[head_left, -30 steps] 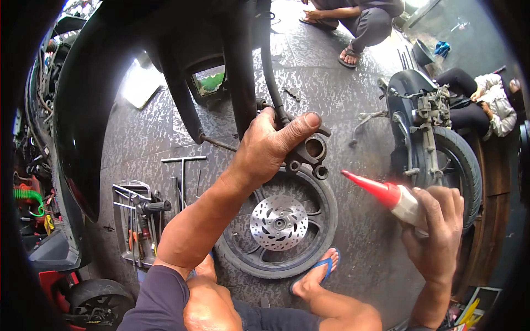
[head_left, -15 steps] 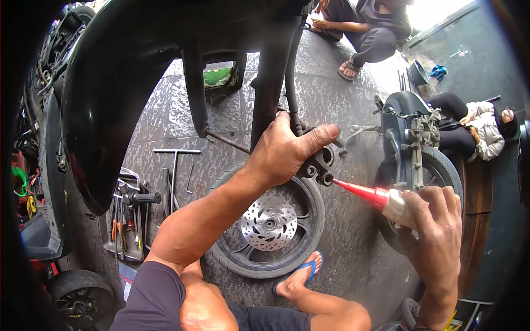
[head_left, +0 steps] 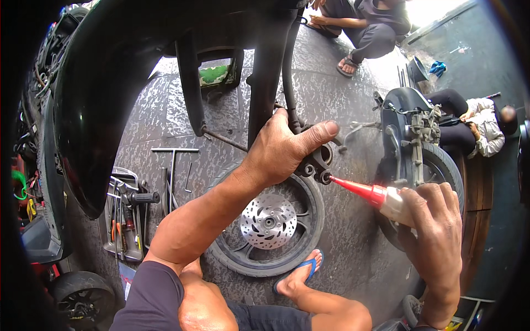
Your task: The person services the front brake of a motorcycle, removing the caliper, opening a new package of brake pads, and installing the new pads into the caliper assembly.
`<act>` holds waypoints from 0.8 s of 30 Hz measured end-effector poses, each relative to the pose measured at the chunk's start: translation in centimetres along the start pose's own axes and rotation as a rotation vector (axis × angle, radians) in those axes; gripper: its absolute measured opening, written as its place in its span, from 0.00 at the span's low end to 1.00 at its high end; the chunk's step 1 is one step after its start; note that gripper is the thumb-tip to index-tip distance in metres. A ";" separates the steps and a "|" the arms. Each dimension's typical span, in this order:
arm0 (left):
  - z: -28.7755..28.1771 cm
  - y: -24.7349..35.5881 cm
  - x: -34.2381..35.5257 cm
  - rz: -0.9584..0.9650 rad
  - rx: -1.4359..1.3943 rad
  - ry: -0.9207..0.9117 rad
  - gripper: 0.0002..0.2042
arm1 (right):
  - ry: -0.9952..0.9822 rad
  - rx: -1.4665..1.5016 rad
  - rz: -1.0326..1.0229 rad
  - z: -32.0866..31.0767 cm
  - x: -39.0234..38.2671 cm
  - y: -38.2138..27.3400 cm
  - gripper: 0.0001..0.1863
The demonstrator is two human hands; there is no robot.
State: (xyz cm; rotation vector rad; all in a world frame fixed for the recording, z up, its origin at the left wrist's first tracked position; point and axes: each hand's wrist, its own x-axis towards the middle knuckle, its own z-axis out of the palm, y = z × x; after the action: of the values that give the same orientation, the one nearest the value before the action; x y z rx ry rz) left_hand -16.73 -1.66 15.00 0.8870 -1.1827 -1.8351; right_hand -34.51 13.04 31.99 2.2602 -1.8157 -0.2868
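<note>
My left hand (head_left: 279, 146) is closed around a dark brake caliper (head_left: 317, 166) beside the lower end of a black fork leg (head_left: 268, 83), its thumb pointing right. A hose (head_left: 289, 83) runs down to the caliper. In my right hand (head_left: 433, 220) is a squeeze bottle (head_left: 395, 205), tilted with its red nozzle (head_left: 359, 190) pointing left. The nozzle tip meets a small round opening at the caliper's lower end. Below both hands a wheel (head_left: 317, 231) with a drilled brake disc (head_left: 256, 222) lies flat on the floor.
A tray of hand tools (head_left: 131, 254) lies at left, near a T-handle wrench (head_left: 174, 165). Black motorcycle bodywork (head_left: 88, 121) hangs at upper left. Another partly dismantled motorcycle (head_left: 406, 110) stands at right. One person (head_left: 375, 38) squats at the back; another (head_left: 480, 127) sits at far right.
The whole view has shifted slightly. Both hands keep their grips, and the nozzle tip remains at the caliper's opening.
</note>
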 end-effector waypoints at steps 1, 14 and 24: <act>0.0 0.1 -0.1 -0.004 -0.010 -0.006 0.31 | -0.002 0.007 0.002 0.1 0.0 0.0 0.26; -0.7 -0.9 0.2 -0.012 -0.133 -0.131 0.28 | 0.046 0.165 0.038 1.7 0.1 3.1 0.28; -1.6 -1.7 0.0 0.034 -0.046 -0.169 0.31 | 0.101 0.231 -0.027 4.1 2.4 4.0 0.24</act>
State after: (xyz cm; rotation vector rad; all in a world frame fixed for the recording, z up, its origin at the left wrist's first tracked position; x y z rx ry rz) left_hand -15.79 -1.87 12.89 0.6921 -1.2450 -1.9319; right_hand -38.92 9.63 29.23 2.4026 -1.8510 0.0347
